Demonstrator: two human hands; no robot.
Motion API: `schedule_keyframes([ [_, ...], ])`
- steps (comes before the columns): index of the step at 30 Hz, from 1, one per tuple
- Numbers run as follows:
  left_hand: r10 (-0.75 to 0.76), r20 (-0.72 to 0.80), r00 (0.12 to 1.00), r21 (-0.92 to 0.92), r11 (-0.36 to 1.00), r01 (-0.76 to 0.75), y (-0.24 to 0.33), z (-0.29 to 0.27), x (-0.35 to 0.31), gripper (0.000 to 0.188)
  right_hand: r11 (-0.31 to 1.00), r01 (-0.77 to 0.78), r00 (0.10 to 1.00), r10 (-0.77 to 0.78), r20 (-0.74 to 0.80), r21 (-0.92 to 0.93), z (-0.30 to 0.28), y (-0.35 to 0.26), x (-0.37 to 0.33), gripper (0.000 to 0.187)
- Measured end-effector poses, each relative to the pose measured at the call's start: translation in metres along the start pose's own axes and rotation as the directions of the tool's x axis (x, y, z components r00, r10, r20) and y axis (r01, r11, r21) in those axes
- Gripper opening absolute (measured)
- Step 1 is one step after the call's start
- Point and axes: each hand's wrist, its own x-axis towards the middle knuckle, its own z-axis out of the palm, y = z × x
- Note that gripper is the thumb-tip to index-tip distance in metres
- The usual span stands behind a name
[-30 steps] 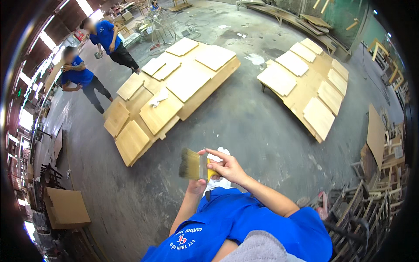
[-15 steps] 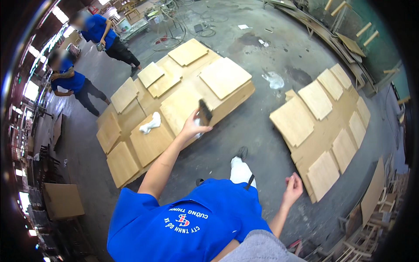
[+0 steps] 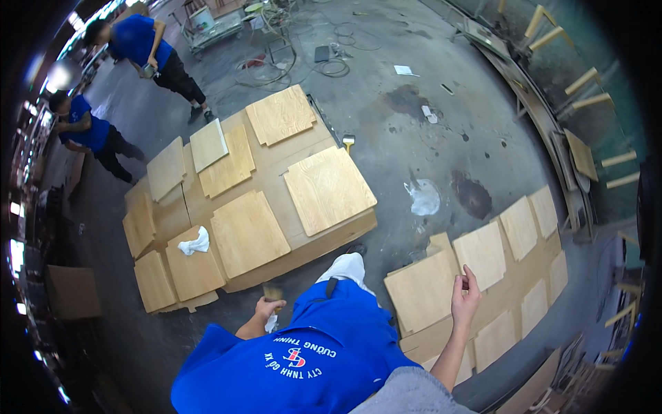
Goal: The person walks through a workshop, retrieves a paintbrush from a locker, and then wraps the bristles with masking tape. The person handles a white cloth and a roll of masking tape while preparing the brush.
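- Presently, the left hand is closed around a brush; the handle is hidden in the grip and the bristle end shows past the fingers.
- The brush sits just off the near edge of the left-hand table, toward the middle of that edge. Whether it is level with the tabletop or lower cannot be told.
- Key relation: from the left hand, the nearest wooden panel lies ahead and slightly left, along the table's near edge. The left hand is much closer to it than the right.
- The brush is foreshortened; its long axis cannot be read with certainty.
- A small white patch shows just below the left hand; its nature is unclear.
- The right hand is raised, fingers loosely bent, with nothing visible in its grasp. It appears in front of the panels on the right-hand table, near the end closest to the wearer; contact cannot be confirmed.
- A white cloth lies crumpled on a panel toward the near left corner of the left-hand table.
- A second brush, yellow-handled, is by that table's right edge; its support is not discernible.
- Two co-workers in blue shirts stand beyond the table's left side.
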Motion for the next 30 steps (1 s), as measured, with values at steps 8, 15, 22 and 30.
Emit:
schedule_keyframes([
  [8,0.382,0.205,0.901,-0.290,0.903,-0.316,0.419,0.177,0.078,0.114,0.983,-0.120,0.922,0.058,0.383,0.141,0.061,0.013,0.260,0.040],
  [15,0.744,0.329,0.581,-0.350,0.668,-0.657,0.767,0.355,0.032,0.117,0.753,-0.609,0.638,0.277,0.718,0.251,0.119,0.091,0.490,0.051],
  [22,0.784,0.403,0.473,-0.726,0.588,-0.356,0.921,0.421,-0.012,0.108,0.206,-0.972,0.121,0.025,0.992,0.113,0.194,0.035,0.707,0.070],
  [30,0.778,0.232,0.584,-0.721,0.540,-0.434,1.081,0.399,0.132,0.098,0.504,-0.862,0.030,0.149,0.988,-0.050,0.364,0.041,0.911,0.041],
])
